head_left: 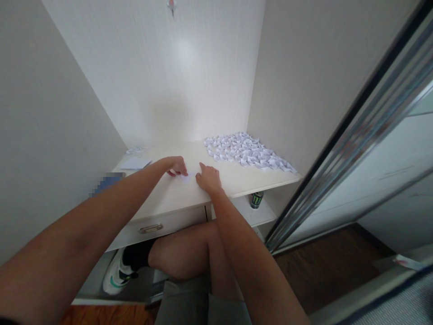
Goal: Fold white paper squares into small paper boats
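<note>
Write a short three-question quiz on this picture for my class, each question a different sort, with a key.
1. True or false: The large spread of white paper pieces lies toward the right end of the tabletop.
2. Fill in: The small piece of paper lies between the left hand and the ____.
3. Multiple choice: Where is the can? A) on the tabletop B) on the shelf below C) in the left hand

Key: 1. True. 2. right hand. 3. B.

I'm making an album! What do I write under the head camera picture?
Left hand and right hand at a small paper slip on a white desktop, many white paper pieces lying farther right.
</note>
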A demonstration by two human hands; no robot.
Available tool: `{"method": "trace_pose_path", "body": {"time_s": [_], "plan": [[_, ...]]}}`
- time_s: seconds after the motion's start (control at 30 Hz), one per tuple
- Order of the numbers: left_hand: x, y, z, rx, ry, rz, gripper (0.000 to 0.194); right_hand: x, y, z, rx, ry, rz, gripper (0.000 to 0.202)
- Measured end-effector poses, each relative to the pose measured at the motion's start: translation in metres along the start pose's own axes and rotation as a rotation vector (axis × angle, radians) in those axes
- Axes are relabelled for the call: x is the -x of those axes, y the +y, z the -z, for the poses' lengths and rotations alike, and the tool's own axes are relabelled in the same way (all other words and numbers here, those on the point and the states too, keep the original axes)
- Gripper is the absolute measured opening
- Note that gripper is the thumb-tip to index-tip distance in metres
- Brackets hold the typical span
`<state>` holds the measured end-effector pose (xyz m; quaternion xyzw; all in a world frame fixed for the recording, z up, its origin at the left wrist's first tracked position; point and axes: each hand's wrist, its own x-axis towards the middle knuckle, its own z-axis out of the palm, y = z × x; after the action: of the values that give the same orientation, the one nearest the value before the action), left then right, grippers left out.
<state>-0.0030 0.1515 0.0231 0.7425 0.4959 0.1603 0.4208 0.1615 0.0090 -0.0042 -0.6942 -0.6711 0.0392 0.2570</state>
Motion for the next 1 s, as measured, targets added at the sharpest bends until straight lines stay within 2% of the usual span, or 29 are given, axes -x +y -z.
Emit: {"method": "trace_pose_path", "body": {"time_s": [0.17,0.23,0.3,0.4,0.47,0.63,0.77,1.0], "plan": [[0.012,0.009,-0.006,0.274,0.091,-0.059,0.031,-0.004,0.004,0.002,-0.118,0.020,-0.038,0.051],[0.019,0.013,-0.019,0.412,0.158,-0.142,0.033,-0.008,0.006,0.003,-0.227,0.037,-0.055,0.053],[0.029,0.015,-0.038,0.536,0.205,-0.227,0.039,-0.013,0.008,0.002,-0.454,0.078,-0.087,0.055],[0.044,0.014,-0.065,0.629,0.204,-0.295,0.059,-0.020,0.012,-0.001,-0.756,0.157,-0.135,0.050],[0.050,0.012,-0.075,0.651,0.193,-0.324,0.067,-0.026,0.015,-0.004,-0.791,0.177,-0.134,0.046],[0.049,0.008,-0.075,0.654,0.216,-0.370,0.064,-0.037,0.020,-0.010,-0.822,0.168,-0.107,0.038],[0.045,0.002,-0.072,0.668,0.291,-0.399,0.062,-0.040,0.020,-0.013,-0.863,0.149,-0.101,0.034],[0.046,-0.001,-0.073,0.716,0.371,-0.415,0.064,-0.039,0.019,-0.013,-0.900,0.149,-0.106,0.037]]}}
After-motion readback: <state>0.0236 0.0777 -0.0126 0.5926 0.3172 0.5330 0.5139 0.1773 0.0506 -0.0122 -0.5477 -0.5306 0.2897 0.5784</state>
